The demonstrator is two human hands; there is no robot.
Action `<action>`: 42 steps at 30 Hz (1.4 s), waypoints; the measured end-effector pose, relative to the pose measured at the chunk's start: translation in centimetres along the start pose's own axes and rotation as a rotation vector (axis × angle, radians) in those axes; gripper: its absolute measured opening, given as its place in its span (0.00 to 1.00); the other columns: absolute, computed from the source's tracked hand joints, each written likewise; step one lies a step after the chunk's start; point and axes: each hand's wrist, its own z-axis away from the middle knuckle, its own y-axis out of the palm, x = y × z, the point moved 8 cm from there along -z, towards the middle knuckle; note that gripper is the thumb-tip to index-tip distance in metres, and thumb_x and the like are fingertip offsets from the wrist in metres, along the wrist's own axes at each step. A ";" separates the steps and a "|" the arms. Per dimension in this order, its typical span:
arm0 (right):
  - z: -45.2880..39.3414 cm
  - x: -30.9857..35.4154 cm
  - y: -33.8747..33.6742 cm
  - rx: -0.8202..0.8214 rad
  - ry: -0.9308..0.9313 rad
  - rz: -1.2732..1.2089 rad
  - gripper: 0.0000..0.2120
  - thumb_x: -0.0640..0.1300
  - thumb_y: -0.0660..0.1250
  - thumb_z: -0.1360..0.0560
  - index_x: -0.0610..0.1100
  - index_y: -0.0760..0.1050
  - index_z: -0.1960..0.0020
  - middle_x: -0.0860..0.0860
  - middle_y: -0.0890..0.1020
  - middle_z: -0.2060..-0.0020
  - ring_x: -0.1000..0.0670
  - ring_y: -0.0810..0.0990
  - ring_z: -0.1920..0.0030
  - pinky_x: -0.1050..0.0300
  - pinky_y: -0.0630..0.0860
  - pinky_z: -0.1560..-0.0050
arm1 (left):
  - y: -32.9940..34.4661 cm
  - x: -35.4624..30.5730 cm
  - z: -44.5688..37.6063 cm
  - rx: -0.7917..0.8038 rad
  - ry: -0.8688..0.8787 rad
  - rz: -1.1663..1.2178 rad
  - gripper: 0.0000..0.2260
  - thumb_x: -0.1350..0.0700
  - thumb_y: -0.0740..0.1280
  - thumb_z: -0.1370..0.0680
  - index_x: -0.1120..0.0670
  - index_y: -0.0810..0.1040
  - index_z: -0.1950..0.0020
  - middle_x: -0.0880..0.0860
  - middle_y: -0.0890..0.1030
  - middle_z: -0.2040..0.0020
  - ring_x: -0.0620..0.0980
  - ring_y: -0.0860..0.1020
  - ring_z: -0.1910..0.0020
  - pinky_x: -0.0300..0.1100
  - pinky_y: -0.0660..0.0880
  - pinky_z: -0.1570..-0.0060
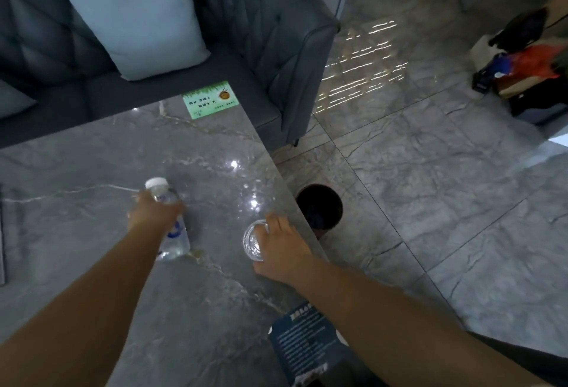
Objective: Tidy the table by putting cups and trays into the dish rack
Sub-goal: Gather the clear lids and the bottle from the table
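item: clear cup (253, 241), near the right edge of the marble table (92, 171); right hand (281, 250) clasps its rim. left hand (153, 210) wraps a water bottle (173, 226). dish rack unseen. handling advice: lift the cup level, firm grip, glass likely slippery.

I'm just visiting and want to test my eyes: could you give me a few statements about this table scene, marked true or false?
1. The left hand grips a water bottle with a white cap. True.
2. The right hand holds a red mug. False: it holds a clear cup by the table's right edge.
3. A green card lies at the table's far edge, near the sofa. True.
4. The bottle lies on the floor. False: it is at the table, in the left hand.
5. A dish rack stands between the hands. False: no dish rack is in view.
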 end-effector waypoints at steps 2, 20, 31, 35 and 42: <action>1.3 0.1 0.2 0.031 0.006 0.009 0.31 0.53 0.68 0.32 0.39 0.65 0.34 0.35 0.66 0.34 0.35 0.64 0.35 0.42 0.66 0.35 | 1.2 1.7 3.1 0.065 0.078 -0.024 0.25 0.47 0.71 0.32 0.54 0.72 0.38 0.63 0.80 0.49 0.64 0.80 0.51 0.58 0.78 0.47; 21.0 -8.3 -0.7 -0.053 0.523 -0.313 0.35 0.58 0.67 0.33 0.45 0.65 0.31 0.43 0.70 0.38 0.42 0.67 0.37 0.50 0.67 0.36 | 11.8 2.9 27.4 0.744 0.406 0.102 0.09 0.53 0.72 0.24 0.56 0.78 0.50 0.54 0.82 0.61 0.51 0.79 0.65 0.45 0.75 0.63; 23.9 -25.2 -1.7 -0.122 0.581 -0.263 0.32 0.58 0.69 0.31 0.42 0.67 0.34 0.44 0.70 0.38 0.41 0.66 0.37 0.53 0.62 0.34 | 25.8 -10.1 29.8 0.718 0.417 0.158 0.12 0.51 0.73 0.26 0.56 0.79 0.46 0.56 0.84 0.56 0.56 0.83 0.55 0.53 0.80 0.51; 19.5 -32.2 -0.3 0.023 0.408 -0.209 0.35 0.58 0.69 0.32 0.41 0.65 0.32 0.43 0.68 0.34 0.40 0.66 0.35 0.50 0.62 0.33 | 32.2 -11.5 27.3 0.566 0.212 0.248 0.10 0.51 0.73 0.26 0.56 0.81 0.51 0.59 0.84 0.56 0.57 0.83 0.56 0.58 0.79 0.47; 8.3 -37.4 3.3 0.112 0.092 -0.168 0.34 0.51 0.73 0.35 0.34 0.70 0.36 0.34 0.71 0.37 0.33 0.70 0.40 0.42 0.68 0.37 | 39.2 -6.5 24.1 0.276 -0.262 0.346 0.18 0.49 0.72 0.27 0.59 0.76 0.44 0.60 0.82 0.52 0.57 0.82 0.56 0.50 0.80 0.54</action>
